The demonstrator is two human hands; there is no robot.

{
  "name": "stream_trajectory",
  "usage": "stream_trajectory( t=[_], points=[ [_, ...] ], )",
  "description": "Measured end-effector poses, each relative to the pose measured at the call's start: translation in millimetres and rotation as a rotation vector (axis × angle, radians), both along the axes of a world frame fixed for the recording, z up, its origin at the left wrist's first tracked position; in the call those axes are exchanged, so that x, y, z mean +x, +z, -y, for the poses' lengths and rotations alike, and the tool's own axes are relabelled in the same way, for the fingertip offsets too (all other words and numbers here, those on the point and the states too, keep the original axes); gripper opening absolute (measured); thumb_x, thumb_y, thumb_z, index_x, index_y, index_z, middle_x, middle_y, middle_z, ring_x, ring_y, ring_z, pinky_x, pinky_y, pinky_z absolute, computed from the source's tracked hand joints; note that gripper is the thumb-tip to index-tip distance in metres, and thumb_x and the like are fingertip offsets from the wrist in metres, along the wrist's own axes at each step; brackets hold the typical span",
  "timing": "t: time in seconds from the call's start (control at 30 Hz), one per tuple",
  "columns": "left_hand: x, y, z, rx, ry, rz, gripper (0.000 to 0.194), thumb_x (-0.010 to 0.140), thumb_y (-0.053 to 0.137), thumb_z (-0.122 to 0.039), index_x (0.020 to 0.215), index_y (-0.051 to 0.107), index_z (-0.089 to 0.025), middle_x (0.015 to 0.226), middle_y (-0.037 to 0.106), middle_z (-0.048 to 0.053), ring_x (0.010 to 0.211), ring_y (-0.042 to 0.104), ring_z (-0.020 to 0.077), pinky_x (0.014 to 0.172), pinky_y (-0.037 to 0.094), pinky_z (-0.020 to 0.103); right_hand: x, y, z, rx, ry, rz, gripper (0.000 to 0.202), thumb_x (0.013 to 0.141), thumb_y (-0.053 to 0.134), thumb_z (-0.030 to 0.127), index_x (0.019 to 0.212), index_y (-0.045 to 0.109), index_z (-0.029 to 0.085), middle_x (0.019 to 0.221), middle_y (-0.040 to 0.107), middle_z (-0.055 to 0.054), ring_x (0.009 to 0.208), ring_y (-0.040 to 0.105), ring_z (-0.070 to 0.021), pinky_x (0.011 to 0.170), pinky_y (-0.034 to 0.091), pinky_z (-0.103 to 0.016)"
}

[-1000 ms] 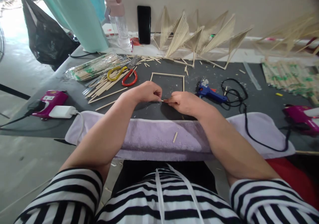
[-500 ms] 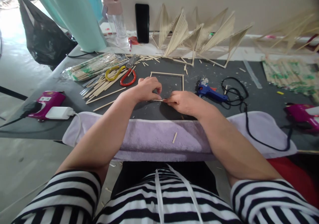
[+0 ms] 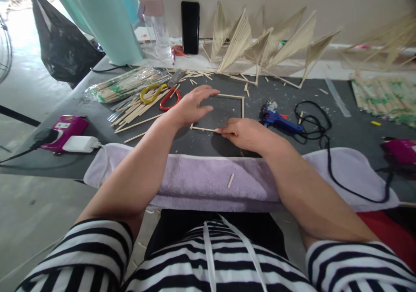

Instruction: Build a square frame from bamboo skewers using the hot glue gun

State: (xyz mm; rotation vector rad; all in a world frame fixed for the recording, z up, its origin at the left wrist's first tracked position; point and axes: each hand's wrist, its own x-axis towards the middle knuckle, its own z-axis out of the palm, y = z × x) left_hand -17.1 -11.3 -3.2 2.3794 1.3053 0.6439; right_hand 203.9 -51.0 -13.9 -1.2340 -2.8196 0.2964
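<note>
In the head view, the square stick frame [image 3: 243, 107] lies flat on the dark table [image 3: 195, 145] between the person's two hands, its near side running left to right and its right side leading away from the body. The right hand [image 3: 239, 132] is nearer that near side, fingers together and clamped on it; the left hand [image 3: 194, 106] is over the frame's left part, thumb and fingers apart, though whether it touches the sticks cannot be told. Counted, there are one frame, one blue glue gun [image 3: 282, 121], one pair of scissors [image 3: 169, 100], two magenta power blocks [image 3: 56, 142] and one short stick [image 3: 230, 181] on the lilac towel [image 3: 201, 177]; the loose sticks [image 3: 138, 110] overlap too much to count.
</note>
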Motion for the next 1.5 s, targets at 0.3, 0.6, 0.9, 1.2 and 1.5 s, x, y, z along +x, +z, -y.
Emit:
stream_trajectory(
  t=[0.3,0.6,0.9,1.2,1.5],
  points=[
    [-15,18.5,7,0.017,0.170,0.100,0.017,0.078,0.064,-0.034,0.076,0.069,-0.018,0.069,0.062,0.000,0.071,0.054,0.0139,0.070,0.043,0.028,-1,2.5,1,0.011,-0.002,0.047,0.034,0.100,0.047,0.029,0.119,0.074,0.026,0.102,0.071,-0.006,0.087,0.065,-0.0173,0.065,0.039,-0.026],
    [0,0.1,2,-0.087,-0.131,-0.142,0.015,0.075,0.066,-0.030,0.081,0.072,-0.018,0.095,0.066,0.004,0.094,0.059,0.0181,0.087,0.042,0.031,1,0.4,0,0.001,-0.001,0.013,0.032,0.097,0.051,0.023,0.118,0.075,0.028,0.101,0.071,-0.006,0.086,0.064,-0.0172,0.068,0.040,-0.027],
    [3,-8.9,1,-0.071,-0.147,-0.319,0.051,0.078,0.067,-0.046,0.126,0.063,-0.032,0.140,0.048,0.007,0.131,0.039,0.0312,0.109,0.028,0.048,0,1.0,0,-0.022,0.006,-0.017,0.032,0.096,0.051,0.023,0.117,0.075,0.030,0.101,0.070,-0.005,0.089,0.065,-0.0177,0.070,0.042,-0.027],
    [4,-6.7,-3,-0.128,-0.149,-0.377,0.063,0.080,0.060,-0.057,0.137,0.057,-0.032,0.146,0.045,0.007,0.134,0.037,0.0331,0.113,0.026,0.051,-2,9.1,3,-0.030,0.001,0.039,0.033,0.096,0.051,0.021,0.118,0.074,0.029,0.102,0.069,-0.006,0.090,0.064,-0.0179,0.069,0.040,-0.027],
    [5,-8.5,-5,-0.148,-0.098,-0.411,0.074,0.079,0.060,-0.059,0.147,0.045,-0.033,0.154,0.037,0.009,0.139,0.032,0.0353,0.114,0.027,0.053,20,9.3,-3,0.023,-0.062,-0.231,0.030,0.094,0.052,0.022,0.111,0.076,0.025,0.103,0.072,-0.005,0.094,0.065,-0.0175,0.081,0.045,-0.027]
  ],
)
